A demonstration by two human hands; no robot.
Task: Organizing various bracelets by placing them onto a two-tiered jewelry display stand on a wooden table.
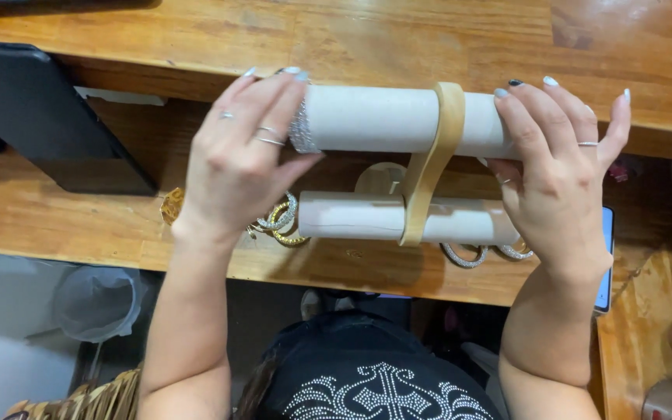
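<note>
Hands on a two-bar bangle stand, wooden counter.

My left hand (235,155) pinches a glittery silver bangle (302,128) onto the 9 o'clock end of the upper white roll (386,118); fingers closed around it. My right hand (558,175) wraps the 3 o'clock end of that roll, grip firm. Lower white roll (351,215) sits just beneath, both held by a tan wooden upright (433,163). Gold and silver bangles (281,222) lie at the lower roll's 9 o'clock end, more silver ones (464,255) toward 4 o'clock. Black tablet (48,117) leans at far 9 o'clock. No labels legible.
</note>
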